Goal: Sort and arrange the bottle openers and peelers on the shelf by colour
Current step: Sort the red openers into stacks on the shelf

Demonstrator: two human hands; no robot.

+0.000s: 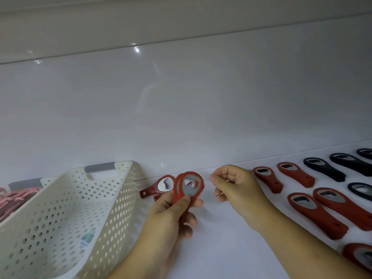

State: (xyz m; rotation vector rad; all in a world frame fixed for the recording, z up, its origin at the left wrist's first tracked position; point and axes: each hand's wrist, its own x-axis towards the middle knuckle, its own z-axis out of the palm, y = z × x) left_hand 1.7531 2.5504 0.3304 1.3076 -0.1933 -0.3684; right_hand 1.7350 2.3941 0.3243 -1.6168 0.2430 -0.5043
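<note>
Gripped in left hand (171, 216), centre frame: fanned red openers (189, 188). With right hand (235, 186), fingers (216, 179) curled, seemingly empty, pinch top one only; lay beside red row (267, 179), right of frame, heads matching.

Red bottle openers held above the shelf (221, 228)
Left hand (167, 216) grips stacked red bottle openers (189, 188); right hand (233, 184) curled just beside them; cream perforated basket (112, 208) at left.
</note>
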